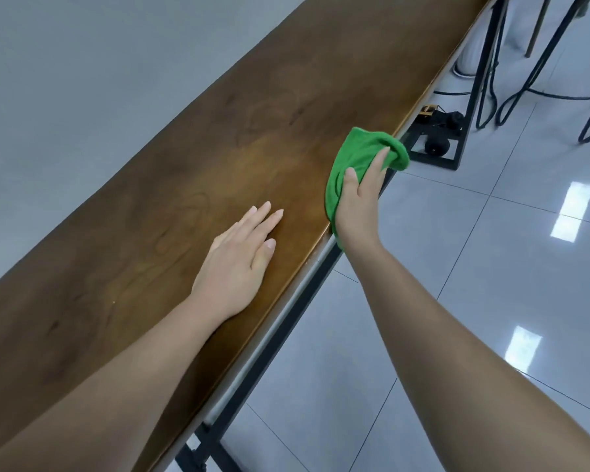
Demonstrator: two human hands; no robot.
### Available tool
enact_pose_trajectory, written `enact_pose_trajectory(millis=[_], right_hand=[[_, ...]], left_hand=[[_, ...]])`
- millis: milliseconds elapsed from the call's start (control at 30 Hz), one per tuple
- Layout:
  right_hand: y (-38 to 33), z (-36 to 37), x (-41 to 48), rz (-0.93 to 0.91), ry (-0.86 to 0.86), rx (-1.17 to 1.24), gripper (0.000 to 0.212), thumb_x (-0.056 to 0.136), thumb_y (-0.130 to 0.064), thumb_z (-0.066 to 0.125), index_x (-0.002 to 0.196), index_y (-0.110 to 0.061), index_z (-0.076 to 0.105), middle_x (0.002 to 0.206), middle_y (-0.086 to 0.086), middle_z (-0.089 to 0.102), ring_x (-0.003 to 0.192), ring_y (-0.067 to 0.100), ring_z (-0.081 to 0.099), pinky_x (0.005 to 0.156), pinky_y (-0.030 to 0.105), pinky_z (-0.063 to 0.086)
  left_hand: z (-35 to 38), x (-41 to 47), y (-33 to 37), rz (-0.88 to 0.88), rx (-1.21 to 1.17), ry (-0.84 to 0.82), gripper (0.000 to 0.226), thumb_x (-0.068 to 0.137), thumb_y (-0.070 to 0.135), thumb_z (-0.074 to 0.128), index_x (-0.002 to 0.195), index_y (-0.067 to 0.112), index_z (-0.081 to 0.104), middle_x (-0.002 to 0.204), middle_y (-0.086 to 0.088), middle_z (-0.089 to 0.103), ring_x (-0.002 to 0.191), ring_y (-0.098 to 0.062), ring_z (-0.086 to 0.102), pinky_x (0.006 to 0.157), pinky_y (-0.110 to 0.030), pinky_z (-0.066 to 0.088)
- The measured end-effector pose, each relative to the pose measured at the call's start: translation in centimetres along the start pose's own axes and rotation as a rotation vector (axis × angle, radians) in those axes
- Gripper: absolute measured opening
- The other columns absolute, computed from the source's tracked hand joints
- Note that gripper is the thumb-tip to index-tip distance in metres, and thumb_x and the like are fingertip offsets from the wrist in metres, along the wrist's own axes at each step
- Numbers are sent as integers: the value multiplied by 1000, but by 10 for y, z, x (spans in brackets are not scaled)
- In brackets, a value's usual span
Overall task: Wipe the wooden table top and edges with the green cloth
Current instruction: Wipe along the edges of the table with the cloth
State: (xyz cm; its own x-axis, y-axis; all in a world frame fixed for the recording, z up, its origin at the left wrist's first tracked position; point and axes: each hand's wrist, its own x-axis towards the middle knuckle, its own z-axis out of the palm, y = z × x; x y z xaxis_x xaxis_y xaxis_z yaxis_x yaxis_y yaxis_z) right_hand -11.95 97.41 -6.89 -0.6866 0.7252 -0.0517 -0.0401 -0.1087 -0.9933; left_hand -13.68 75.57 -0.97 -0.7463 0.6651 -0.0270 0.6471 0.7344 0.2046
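A: Position of the green cloth [358, 161]?

B: Draped over the near long edge of the wooden desk [191, 185], part on top, part hanging past the edge.

A: Grip on it?

B: Right hand [358, 202] clenched on the cloth, thumb on the desk-top side, fingers wrapped over the bunched fold at the edge.

A: Other hand?

B: Left hand [239, 257] flat on the desk top, palm down, fingers extended, grasping nothing; near the cloth, apart from it.

A: Surroundings?

B: Black metal frame [457, 137] under the desk; glossy tiled floor [457, 267] beside the desk edge.
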Motion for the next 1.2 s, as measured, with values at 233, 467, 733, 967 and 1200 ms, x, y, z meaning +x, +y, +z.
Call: enact_pose_trajectory(millis=[233,467,733,967,1200], right_hand=[[19,49,-172,-27,-66,-29,71,121,-35,31,175,-35,-16,184,-12,-17,166,-2,-12,117,5,-2],[37,102,-374,-24,-143,18,70,121,-45,30,171,-47,-19,176,-36,-23,162,-12,-15,124,7,-3],[41,129,-463,32,-172,33,69,118,-55,27,168,-56,-21,174,-41,-19,155,-25,-9,115,-4,6],[24,92,-289,16,-23,-57,73,120,-34,32,175,-30,-15,185,-8,-13,163,-4,-13,122,25,0],[11,63,-190,30,45,-45,71,121,-26,34,177,-23,-9,186,2,-8,171,16,-4,136,45,6]], left_hand=[[1,-107,-46,44,13,28,55,119,50,21,173,42,31,182,23,17,168,0,8,137,-46,21],[-4,-210,-86,85,34,18,56,119,42,20,175,41,25,183,22,13,168,1,4,138,-44,18],[-15,-298,-129,87,70,-13,56,119,49,22,174,43,24,183,25,8,169,0,1,138,-48,19],[-16,-298,-124,56,76,12,59,116,58,18,173,45,28,181,24,16,168,-1,7,137,-49,19],[-18,-293,-120,11,71,-2,57,115,58,25,171,47,31,181,25,18,168,-1,11,137,-52,19]])
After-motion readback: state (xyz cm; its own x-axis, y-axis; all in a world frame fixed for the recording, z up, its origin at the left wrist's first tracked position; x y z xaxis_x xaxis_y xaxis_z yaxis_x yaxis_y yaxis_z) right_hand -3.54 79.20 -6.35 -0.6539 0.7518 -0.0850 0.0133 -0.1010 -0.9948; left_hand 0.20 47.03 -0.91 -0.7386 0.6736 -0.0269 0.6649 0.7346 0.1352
